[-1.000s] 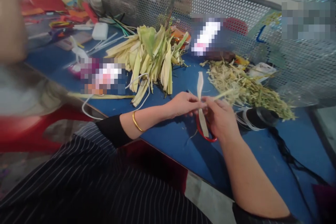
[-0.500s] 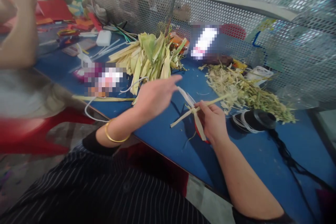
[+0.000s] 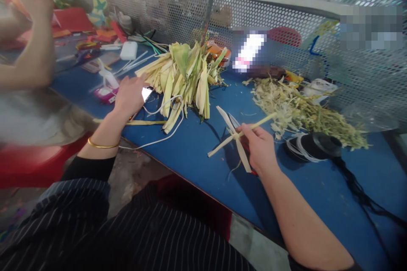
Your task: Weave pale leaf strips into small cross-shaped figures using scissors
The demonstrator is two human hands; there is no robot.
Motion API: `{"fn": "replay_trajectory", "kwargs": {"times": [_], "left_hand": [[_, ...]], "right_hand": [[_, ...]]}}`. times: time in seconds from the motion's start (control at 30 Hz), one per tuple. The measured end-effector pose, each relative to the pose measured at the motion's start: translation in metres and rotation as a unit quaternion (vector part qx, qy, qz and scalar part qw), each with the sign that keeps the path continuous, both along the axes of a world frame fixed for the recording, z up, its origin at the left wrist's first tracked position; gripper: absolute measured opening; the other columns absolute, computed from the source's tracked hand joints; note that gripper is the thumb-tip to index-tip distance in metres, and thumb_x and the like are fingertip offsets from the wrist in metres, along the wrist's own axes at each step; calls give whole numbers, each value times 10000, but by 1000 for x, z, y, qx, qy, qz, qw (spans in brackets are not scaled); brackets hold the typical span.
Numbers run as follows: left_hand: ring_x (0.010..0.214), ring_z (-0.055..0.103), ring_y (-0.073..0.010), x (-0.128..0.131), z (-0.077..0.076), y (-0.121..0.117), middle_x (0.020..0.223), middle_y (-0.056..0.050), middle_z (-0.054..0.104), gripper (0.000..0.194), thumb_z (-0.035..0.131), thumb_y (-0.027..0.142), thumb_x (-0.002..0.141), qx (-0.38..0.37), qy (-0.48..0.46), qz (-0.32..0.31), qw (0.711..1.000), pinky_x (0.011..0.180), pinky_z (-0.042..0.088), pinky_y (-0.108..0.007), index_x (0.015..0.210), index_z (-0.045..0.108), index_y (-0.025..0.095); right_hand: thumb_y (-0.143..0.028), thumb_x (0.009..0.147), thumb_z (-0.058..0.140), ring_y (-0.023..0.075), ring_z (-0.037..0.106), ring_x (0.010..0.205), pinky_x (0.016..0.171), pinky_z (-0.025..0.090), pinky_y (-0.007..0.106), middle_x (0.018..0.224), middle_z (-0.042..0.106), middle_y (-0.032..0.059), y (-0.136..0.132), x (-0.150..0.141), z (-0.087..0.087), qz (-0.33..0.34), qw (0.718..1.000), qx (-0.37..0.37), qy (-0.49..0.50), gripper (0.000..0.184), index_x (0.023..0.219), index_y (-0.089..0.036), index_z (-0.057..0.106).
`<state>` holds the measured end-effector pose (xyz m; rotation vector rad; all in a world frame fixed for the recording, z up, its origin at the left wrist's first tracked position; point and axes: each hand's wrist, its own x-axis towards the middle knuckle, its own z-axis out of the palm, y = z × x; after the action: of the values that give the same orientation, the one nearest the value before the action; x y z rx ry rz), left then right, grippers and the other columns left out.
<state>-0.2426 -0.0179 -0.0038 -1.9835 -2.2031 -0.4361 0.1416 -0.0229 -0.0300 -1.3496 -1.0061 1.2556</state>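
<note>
My right hand [image 3: 261, 149] is closed around crossed pale leaf strips [image 3: 233, 135] and a pair of red-handled scissors, held just above the blue table [image 3: 197, 148]. A thin strip sticks out from the grip toward the upper right. My left hand [image 3: 129, 94] lies far to the left with its fingers spread over a phone [image 3: 146, 93] with a lit screen that rests on the table. A pile of green and yellow husk leaves [image 3: 184, 74] sits just right of that hand.
A heap of shredded leaf scraps [image 3: 305, 112] lies at the right, with a black tape roll [image 3: 314, 146] and a black cord in front of it. A white cable [image 3: 159, 135] loops near the table's edge. Craft clutter and another person's arm [image 3: 32, 51] fill the far left. Perforated metal mesh [image 3: 286, 0] backs the table.
My left hand let go of the leaf strips and swung left to the phone. My right hand kept the strips and scissors, nearly still.
</note>
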Motion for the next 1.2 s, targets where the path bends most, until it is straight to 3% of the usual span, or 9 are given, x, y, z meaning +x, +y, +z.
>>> {"fn": "replay_trajectory", "kwargs": {"times": [0.37, 0.6, 0.73, 0.97, 1.2], "left_hand": [[1328, 382, -225, 8, -4, -7, 1235, -76, 638, 714, 352, 70, 745, 0, 27, 6, 1000, 1109, 154, -451, 1449, 272, 160], [1312, 399, -253, 14, -4, -7, 1230, -115, 632, 658, 399, 106, 772, 2, 19, 0, 1000, 1110, 132, -464, 1426, 328, 134], [1285, 411, -192, 17, 1, -11, 1229, -44, 638, 628, 378, 107, 804, -9, 17, 2, 1000, 1115, 125, -421, 1427, 298, 121], [1176, 465, -156, 12, 4, -20, 1280, 34, 605, 584, 335, 124, 841, 97, -70, 54, 991, 1030, 284, -345, 1424, 299, 115], [1157, 495, -123, 16, 11, -38, 1254, 76, 620, 566, 332, 127, 845, 147, -114, 97, 978, 974, 364, -321, 1407, 340, 192]], "right_hand": [[-420, 637, 766, 88, 523, 472, 492, 442, 229, 581, 629, -11, -1, -2, 4, 5, 1000, 6, 1, 270, 694, -175, 669], [-427, 637, 765, 88, 526, 468, 494, 446, 230, 565, 629, -17, -1, -2, 5, 6, 1000, -6, 4, 273, 688, -176, 670], [-429, 660, 751, 88, 538, 487, 506, 447, 223, 563, 626, -18, -1, -1, 3, 12, 1000, 4, 0, 268, 697, -176, 671], [-431, 651, 754, 90, 536, 483, 504, 446, 224, 562, 624, -13, -1, -1, 4, 13, 1000, 1, 2, 274, 690, -173, 670], [-436, 653, 752, 87, 526, 471, 503, 442, 229, 560, 620, -19, 0, 0, 3, 17, 1000, 5, 1, 273, 689, -179, 668]]}}
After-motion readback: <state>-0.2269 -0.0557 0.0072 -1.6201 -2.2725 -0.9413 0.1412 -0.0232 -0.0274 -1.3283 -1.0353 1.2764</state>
